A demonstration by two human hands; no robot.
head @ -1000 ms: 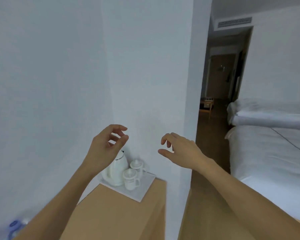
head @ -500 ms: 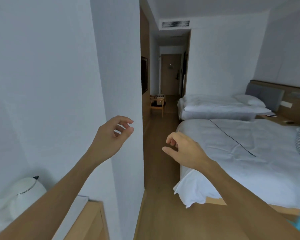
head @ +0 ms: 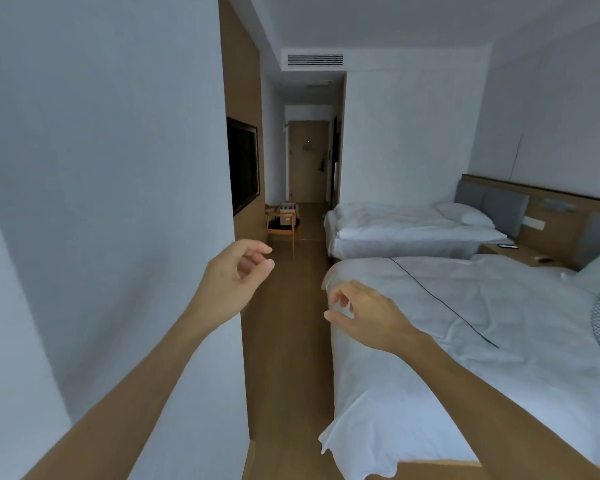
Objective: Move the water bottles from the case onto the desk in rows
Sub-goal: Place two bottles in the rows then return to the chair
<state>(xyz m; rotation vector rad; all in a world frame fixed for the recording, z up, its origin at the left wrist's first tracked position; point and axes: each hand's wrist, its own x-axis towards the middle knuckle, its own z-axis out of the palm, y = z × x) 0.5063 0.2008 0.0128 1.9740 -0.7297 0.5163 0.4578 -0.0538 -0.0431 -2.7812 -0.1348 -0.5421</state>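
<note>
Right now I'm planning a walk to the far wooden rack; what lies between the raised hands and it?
In the head view, only bare wood floor runs from the left hand and right hand to the rack.

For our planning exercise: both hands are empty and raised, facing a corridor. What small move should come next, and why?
Probably walk forward toward the wooden rack down the corridor: the left hand and right hand hold nothing, and a box that may be the case sits there.

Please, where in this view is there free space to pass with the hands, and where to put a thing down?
The bare wooden floor between the white wall and the near bed gives free passage. The near bed's cover is free except for a thin dark cable. Both hands, left hand and right hand, hold nothing. No desk shows.
</note>
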